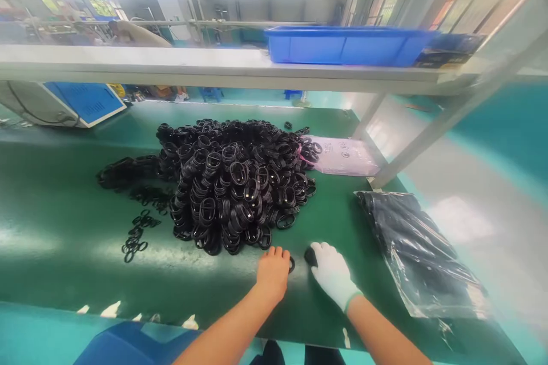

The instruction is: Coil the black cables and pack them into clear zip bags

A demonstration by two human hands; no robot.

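Observation:
A large heap of black oval rings [240, 182] covers the middle of the green table [64, 205]. Just below its front edge, my bare left hand [273, 271] rests with fingers curled over a black ring [291, 264], whose edge shows at the hand's right side. To the right, my right hand [331, 271] wears a white glove, its fingers closed together around a black piece [310, 256] that pokes out at the left of the fingertips. The two hands are apart, low over the tabletop. Small loose rings [135, 239] lie left of the heap.
A pink-white plastic bag [342, 155] lies behind at the right, with rings at its mouth. Nearer is a clear bag of black material [423, 251]. A shelf [171, 71] spans the back, holding a blue bin [342, 47]. A blue and grey machine [81, 104] stands back left.

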